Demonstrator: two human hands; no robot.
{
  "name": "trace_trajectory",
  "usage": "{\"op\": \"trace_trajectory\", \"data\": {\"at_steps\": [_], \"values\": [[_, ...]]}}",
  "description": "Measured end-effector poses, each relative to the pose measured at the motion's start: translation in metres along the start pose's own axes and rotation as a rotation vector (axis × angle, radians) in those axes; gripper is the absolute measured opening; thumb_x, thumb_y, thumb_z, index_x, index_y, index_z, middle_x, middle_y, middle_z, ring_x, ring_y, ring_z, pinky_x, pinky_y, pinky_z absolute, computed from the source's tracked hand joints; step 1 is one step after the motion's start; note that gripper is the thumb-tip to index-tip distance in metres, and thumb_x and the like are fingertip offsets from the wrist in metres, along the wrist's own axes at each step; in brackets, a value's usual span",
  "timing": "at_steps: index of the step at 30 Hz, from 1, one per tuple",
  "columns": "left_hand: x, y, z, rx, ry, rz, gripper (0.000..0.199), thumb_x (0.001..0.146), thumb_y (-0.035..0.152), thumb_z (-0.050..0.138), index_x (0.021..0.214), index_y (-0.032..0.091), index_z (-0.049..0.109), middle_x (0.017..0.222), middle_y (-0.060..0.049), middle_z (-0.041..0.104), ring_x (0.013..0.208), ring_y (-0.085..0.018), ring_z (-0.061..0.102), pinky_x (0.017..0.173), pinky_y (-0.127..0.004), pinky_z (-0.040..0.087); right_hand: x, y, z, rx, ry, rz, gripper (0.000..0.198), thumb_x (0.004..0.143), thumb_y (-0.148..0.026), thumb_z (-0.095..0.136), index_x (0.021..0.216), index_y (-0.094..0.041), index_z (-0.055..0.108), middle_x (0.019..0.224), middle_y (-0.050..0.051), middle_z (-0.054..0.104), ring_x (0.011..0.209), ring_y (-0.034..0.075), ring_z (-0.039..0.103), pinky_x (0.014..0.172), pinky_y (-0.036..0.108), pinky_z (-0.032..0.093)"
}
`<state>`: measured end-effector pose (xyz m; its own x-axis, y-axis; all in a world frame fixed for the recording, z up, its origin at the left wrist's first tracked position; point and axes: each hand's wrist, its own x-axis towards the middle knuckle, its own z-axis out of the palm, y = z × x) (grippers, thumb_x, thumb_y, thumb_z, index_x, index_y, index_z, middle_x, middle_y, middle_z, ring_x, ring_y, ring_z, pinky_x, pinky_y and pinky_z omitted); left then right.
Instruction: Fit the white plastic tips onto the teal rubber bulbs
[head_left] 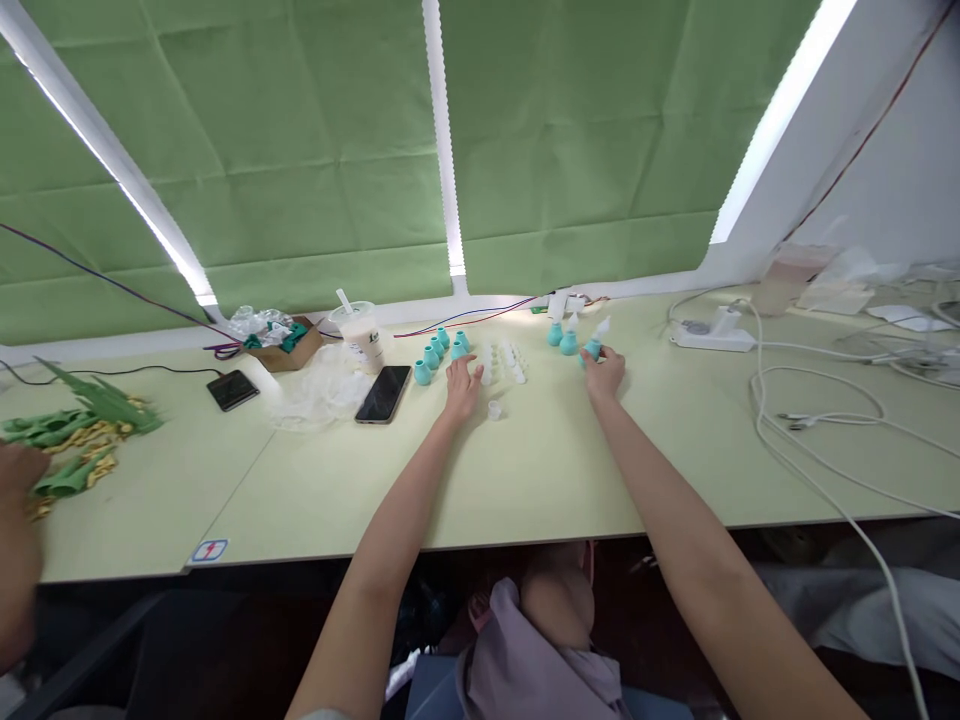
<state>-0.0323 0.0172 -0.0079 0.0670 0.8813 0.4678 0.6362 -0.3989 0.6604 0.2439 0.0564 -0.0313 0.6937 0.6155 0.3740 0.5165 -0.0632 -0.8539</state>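
Note:
My right hand has its fingers closed round a small teal vase-shaped piece with a white pointed tip on top. Beside it, to the left, two more teal pieces with white tops stand upright. My left hand reaches to the front teal vase-shaped piece of another group, its fingertips closed against it and partly covering it. Several open-topped teal pieces stand in rows left of that hand. Between my hands lie small white pieces in rows, with a translucent little cup nearer me.
Left of the rows are a phone, a drink cup with a straw, a crumpled plastic bag and a cardboard box. A co-worker's hand is by green artificial leaves. A power strip and white cables lie right.

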Motion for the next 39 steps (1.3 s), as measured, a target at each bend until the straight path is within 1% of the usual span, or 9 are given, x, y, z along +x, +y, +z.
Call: {"op": "trace_trajectory", "data": {"at_steps": [5,12,22,28,31,33,35,37,39], "values": [[0.001,-0.004,0.001,0.013,-0.012,-0.018,0.041,0.092,0.048,0.026,0.118,0.022,0.045,0.122,-0.010,0.048,0.119,-0.024,0.038,0.105,-0.041,0.028,0.005,0.003,0.001,-0.135,-0.121,-0.083,0.031,0.071,-0.032,0.060,0.097,-0.017,0.066,0.099,0.010,0.058,0.084,0.021,0.053,0.078,0.033,0.040],[-0.001,-0.001,0.000,0.002,-0.049,-0.015,0.043,0.091,0.051,0.025,0.117,0.022,0.044,0.121,-0.010,0.047,0.117,-0.024,0.037,0.104,-0.043,0.028,0.011,0.002,0.000,-0.202,-0.190,-0.087,0.029,0.074,-0.033,0.059,0.098,-0.019,0.066,0.098,0.009,0.061,0.082,0.021,0.054,0.076,0.034,0.039],[-0.003,-0.001,0.001,-0.036,-0.081,-0.022,0.045,0.091,0.051,0.025,0.116,0.020,0.047,0.120,-0.010,0.049,0.115,-0.025,0.038,0.103,-0.043,0.029,0.008,-0.003,0.001,-0.255,-0.268,-0.049,0.036,0.077,-0.038,0.055,0.110,-0.023,0.058,0.106,0.008,0.061,0.097,0.024,0.055,0.086,0.041,0.037],[-0.002,-0.002,0.001,-0.038,-0.077,-0.013,0.046,0.091,0.051,0.025,0.116,0.020,0.047,0.119,-0.010,0.049,0.116,-0.024,0.038,0.104,-0.042,0.028,0.001,-0.007,-0.005,-0.265,-0.164,-0.045,0.060,0.075,-0.049,0.055,0.126,-0.021,0.040,0.125,0.015,0.049,0.108,0.029,0.049,0.089,0.045,0.035],[-0.002,-0.002,0.001,-0.046,-0.077,-0.019,0.047,0.091,0.052,0.025,0.117,0.019,0.047,0.119,-0.011,0.049,0.116,-0.024,0.038,0.104,-0.042,0.028,-0.004,-0.023,-0.015,-0.193,-0.004,-0.125,0.048,0.080,-0.047,0.048,0.118,-0.018,0.044,0.121,0.015,0.049,0.107,0.027,0.049,0.088,0.042,0.036],[-0.001,-0.001,0.000,-0.047,-0.071,-0.024,0.046,0.091,0.051,0.026,0.116,0.019,0.047,0.119,-0.011,0.049,0.117,-0.025,0.037,0.104,-0.043,0.028,-0.011,-0.041,-0.023,-0.094,0.005,-0.251,0.038,0.084,-0.044,0.044,0.111,-0.018,0.048,0.112,0.012,0.053,0.101,0.023,0.051,0.086,0.038,0.037],[-0.001,-0.001,-0.001,-0.048,-0.068,-0.026,0.045,0.091,0.051,0.026,0.117,0.020,0.047,0.120,-0.011,0.049,0.118,-0.025,0.037,0.104,-0.043,0.028,-0.023,-0.063,-0.030,0.047,-0.255,-0.390,0.035,0.083,-0.045,0.046,0.106,-0.019,0.053,0.097,0.008,0.058,0.083,0.019,0.054,0.078,0.033,0.041],[-0.001,-0.001,-0.001,-0.052,-0.065,-0.026,0.046,0.091,0.052,0.025,0.116,0.020,0.047,0.121,-0.010,0.049,0.118,-0.025,0.037,0.104,-0.042,0.028,-0.040,-0.084,-0.033,0.164,-0.714,-0.526,0.036,0.078,-0.048,0.054,0.100,-0.020,0.060,0.087,0.004,0.061,0.072,0.016,0.053,0.070,0.029,0.042],[-0.001,-0.001,-0.001,-0.052,-0.056,-0.016,0.046,0.091,0.051,0.025,0.116,0.020,0.047,0.121,-0.010,0.049,0.118,-0.024,0.037,0.104,-0.041,0.027,-0.060,-0.097,-0.031,0.196,-1.039,-0.662,0.039,0.069,-0.047,0.065,0.101,-0.024,0.064,0.093,0.003,0.062,0.071,0.014,0.053,0.069,0.027,0.043]]}}
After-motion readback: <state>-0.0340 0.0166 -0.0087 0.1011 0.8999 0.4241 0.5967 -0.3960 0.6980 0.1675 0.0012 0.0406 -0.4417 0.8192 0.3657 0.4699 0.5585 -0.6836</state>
